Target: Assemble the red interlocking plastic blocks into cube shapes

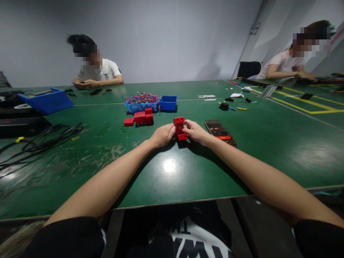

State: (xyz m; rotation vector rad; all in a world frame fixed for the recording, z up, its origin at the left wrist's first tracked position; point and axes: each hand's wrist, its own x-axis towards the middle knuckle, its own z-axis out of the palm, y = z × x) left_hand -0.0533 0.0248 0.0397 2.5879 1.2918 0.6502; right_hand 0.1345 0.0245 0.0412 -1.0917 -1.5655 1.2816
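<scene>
Between my two hands is a red block-shaped plastic part point(179, 128), held upright just above the green table point(172, 182). Two dark holes show in its top end. My left hand point(163, 135) grips its left side with closed fingers. On the other side, my right hand point(195, 132) pinches it, the thumb across its front. Several similar red blocks point(143, 118) lie grouped beyond my left hand. A phone point(220, 133) with a timer on its screen lies right of my right hand.
A blue bin of coloured wires point(142, 102) stands beside a smaller blue bin point(168, 103). Black cables point(40, 145) and a tilted blue tray point(47, 100) lie left. Connectors and wire pieces point(227, 106) lie at back right. Two people point(106, 71) sit across the table.
</scene>
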